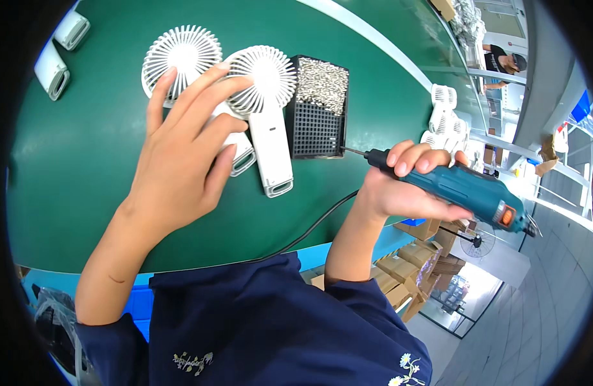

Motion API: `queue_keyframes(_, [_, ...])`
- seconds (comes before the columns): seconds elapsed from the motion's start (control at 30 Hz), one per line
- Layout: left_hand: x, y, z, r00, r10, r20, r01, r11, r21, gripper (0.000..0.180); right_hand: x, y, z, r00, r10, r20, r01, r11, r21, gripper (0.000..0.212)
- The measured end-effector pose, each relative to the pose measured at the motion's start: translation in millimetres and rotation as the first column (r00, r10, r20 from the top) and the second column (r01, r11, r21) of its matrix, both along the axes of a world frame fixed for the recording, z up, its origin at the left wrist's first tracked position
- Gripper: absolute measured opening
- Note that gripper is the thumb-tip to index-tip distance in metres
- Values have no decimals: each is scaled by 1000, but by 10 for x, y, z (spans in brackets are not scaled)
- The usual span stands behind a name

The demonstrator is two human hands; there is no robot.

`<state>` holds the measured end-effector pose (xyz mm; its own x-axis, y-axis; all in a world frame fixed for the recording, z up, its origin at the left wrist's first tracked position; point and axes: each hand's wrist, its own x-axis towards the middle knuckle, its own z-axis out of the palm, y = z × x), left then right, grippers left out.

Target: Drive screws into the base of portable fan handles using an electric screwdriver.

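Note:
My right hand [409, 180] is wrapped round a teal electric screwdriver [467, 192], held nearly level. Its thin bit points left, with the tip at the lower right corner of a black screw tray [317, 138]. Small screws [322, 83] stand packed in the tray's far part; bare holes show in the near part. My left hand [184, 145] lies with fingers spread over a white handheld fan [182, 55], whose handle is partly hidden under the fingers. Against it, to the right, lies a second white handheld fan [270, 125], its round grille touched or overlapped by my fingertips.
Two white fan handles [52, 71] lie at the far left of the green table [84, 193]. More white fans [445, 119] are piled at its right. A black cable [315, 225] crosses the near edge. Cardboard boxes [399, 267] stand below; another person [499, 61] is beyond.

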<state>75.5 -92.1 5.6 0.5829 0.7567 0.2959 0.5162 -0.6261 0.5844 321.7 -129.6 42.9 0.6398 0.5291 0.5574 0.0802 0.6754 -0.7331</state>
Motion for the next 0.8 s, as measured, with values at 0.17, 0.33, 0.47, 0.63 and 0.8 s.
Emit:
queue_keyframes(0.17, [41,32,30,1000,-19,-5,19,1000,1,17,138,-31,-37,997,-73,-33,73,997,-19,87])
queue_keyframes(0.33, [59,35,24,1000,27,2,-27,999,40,16,124,-9,-149,998,10,-55,-11,1000,-25,92])
queue_keyframes(0.47, [61,29,20,1000,30,-5,-30,999,40,15,129,-16,-188,997,27,-67,-29,999,-32,94])
queue_keyframes(0.63, [34,31,18,999,21,-25,-20,1000,22,15,97,5,-182,996,44,-81,-49,998,-48,95])
queue_keyframes(0.8, [48,39,41,999,30,-14,-29,999,42,14,81,-14,-191,995,60,-79,-63,997,-38,97])
